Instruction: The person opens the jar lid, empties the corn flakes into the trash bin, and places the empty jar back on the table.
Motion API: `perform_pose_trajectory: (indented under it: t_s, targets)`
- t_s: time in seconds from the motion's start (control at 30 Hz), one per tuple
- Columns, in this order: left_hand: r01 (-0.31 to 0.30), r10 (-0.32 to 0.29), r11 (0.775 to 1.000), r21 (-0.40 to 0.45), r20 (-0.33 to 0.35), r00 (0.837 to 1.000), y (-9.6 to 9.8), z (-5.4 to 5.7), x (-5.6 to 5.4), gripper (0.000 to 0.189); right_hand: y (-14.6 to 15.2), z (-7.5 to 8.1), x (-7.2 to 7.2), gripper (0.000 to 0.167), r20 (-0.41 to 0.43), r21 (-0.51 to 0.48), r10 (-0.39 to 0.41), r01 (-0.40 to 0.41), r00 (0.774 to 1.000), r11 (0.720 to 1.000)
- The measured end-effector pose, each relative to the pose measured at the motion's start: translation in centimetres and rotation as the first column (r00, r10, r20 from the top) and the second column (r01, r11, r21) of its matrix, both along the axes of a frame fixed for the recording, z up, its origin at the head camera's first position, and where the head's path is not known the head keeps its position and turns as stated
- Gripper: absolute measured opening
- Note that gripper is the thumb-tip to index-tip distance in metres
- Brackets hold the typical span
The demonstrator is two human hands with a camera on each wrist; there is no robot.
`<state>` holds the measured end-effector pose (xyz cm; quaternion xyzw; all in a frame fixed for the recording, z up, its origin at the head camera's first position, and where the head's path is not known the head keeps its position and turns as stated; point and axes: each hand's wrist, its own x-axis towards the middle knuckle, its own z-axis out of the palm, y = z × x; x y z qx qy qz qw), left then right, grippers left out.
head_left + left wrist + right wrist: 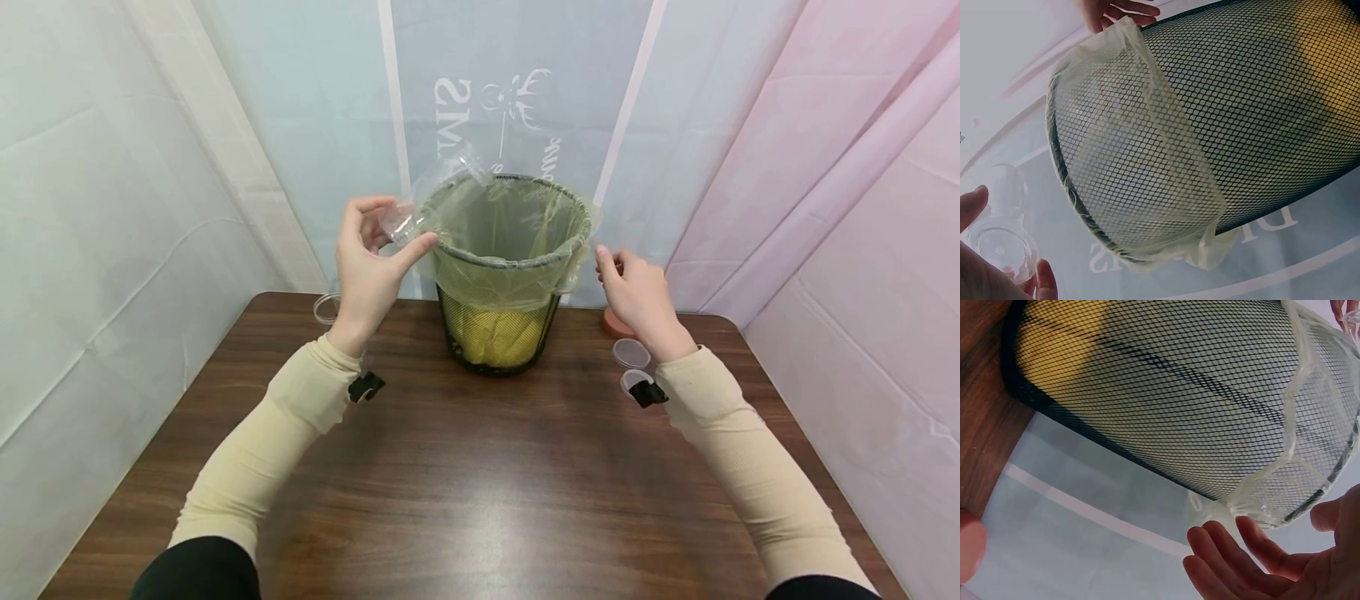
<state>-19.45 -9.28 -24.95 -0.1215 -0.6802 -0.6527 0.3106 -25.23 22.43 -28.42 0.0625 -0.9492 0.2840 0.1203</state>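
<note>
A black wire-mesh waste bin point(495, 329), lined with a pale yellow-green bin bag point(487, 287) folded over its rim, stands at the back of the table. Something yellow point(502, 337) shows through the mesh low down. My left hand point(371, 267) grips a clear plastic container point(405, 221) between thumb and fingers, tilted toward the bin's left rim; its round end point(1000, 250) shows in the left wrist view. Beside the bag's right edge is my right hand point(637, 292), its fingers point(1222, 550) loosely bent, holding nothing, fingertips right by the bag in the right wrist view.
Right of the bin lie an orange-pink round piece point(617, 323) and two clear round discs, one a clear disc point(632, 353), partly near my wrist. A clear ring-shaped piece point(324, 308) lies behind my left wrist. Fabric curtains point(525, 50) surround the wooden table point(480, 475).
</note>
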Motion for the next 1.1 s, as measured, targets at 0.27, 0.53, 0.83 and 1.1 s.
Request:
perform_pose_trajectory:
  t_s: [0.27, 0.53, 0.83, 1.1]
  targets:
    - [0.057, -0.052, 0.992, 0.116, -0.040, 0.998, -0.7, -2.4, -1.4, 0.072, 0.6, -1.3, 0.0, 0.061, 0.014, -0.003, 0.047, -0.047, 0.999, 0.999]
    - [0.078, -0.067, 0.978, 0.194, -0.062, 0.996, -0.8, -3.7, -1.4, 0.064, 1.2, -2.5, 0.2, 0.061, 0.045, -0.006, 0.091, -0.091, 0.995, 0.996]
    - [0.146, -0.118, 0.944, 0.297, -0.110, 0.987, -1.0, -4.5, -1.4, 0.054, 1.4, -3.8, 0.5, 0.058, 0.075, 0.002, 0.122, -0.122, 0.990, 0.992]
    - [0.237, -0.200, 0.889, 0.392, -0.134, 0.971, -1.2, -5.5, -1.2, 0.052, 1.7, -5.1, 0.9, 0.057, 0.103, -0.001, 0.142, -0.143, 0.985, 0.990]
